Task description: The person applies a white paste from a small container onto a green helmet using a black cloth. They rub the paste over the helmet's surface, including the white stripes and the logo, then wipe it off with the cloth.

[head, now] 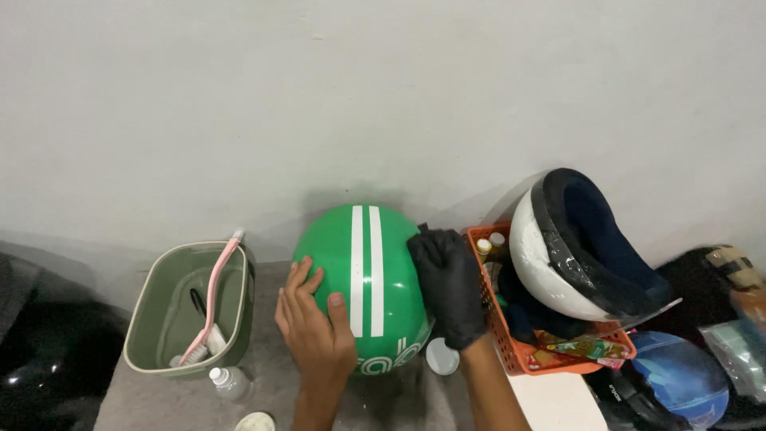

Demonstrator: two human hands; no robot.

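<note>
The bare left hand [313, 323] is lying flat, fingers spread, steadying the green helmet [369, 279] on the worktop [159, 399] while the black-gloved right hand [448, 286] is pressing open-palmed against its side — clasping nothing — so firm bracing is probably keeping the shell from rolling.

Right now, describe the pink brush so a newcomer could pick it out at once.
Start at the green helmet in the middle, where the bare left hand and black-gloved right hand rest. To its left stands an olive-green tub. The pink brush leans inside it, handle tip over the far rim, white bristled head down; it is the only pink, long-handled thing there.
</note>
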